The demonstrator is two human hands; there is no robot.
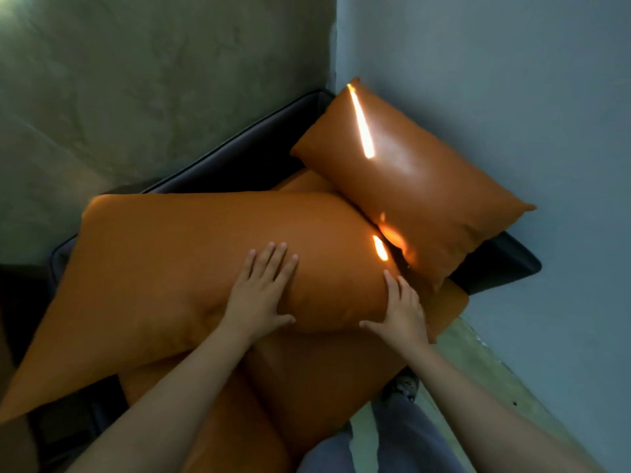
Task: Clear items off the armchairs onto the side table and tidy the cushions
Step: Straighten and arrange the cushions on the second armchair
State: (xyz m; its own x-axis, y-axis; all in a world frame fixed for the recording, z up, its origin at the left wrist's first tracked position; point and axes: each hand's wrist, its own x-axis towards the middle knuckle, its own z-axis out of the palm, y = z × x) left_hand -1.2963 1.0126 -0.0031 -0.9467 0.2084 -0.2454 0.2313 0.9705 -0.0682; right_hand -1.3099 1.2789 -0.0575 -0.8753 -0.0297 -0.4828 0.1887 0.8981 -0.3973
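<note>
A large orange cushion (177,268) lies across the dark armchair (239,155), over the orange seat pad (324,377). My left hand (263,291) rests flat on its top with fingers spread. My right hand (403,308) presses against the cushion's right end, fingers straight and thumb out. A smaller orange cushion (413,192) leans at the back right of the armchair, against the wall, with a bright streak of sunlight across it. No loose items show on the chair.
The armchair stands in a corner between a greenish wall (136,80) and a blue-grey wall (529,97). A strip of pale floor (478,363) runs along the right. My legs in grey trousers (392,445) stand at the chair's front.
</note>
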